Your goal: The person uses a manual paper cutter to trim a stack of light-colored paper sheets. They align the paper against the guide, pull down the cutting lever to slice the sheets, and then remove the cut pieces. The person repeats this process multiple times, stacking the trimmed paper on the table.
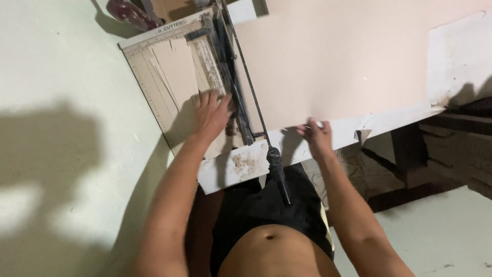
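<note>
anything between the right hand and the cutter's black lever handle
Nothing visible. The right hand rests on the pink sheet's near edge, and the black lever handle hangs just beside it over the table edge, open gap between.

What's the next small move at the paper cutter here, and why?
Probably the right hand lets go of the board's edge and takes the black handle of the cutter arm. The left hand lies flat on the strips on the cutter bed, the large pale board sheet lies under the raised blade arm, and the handle hangs free.
</note>
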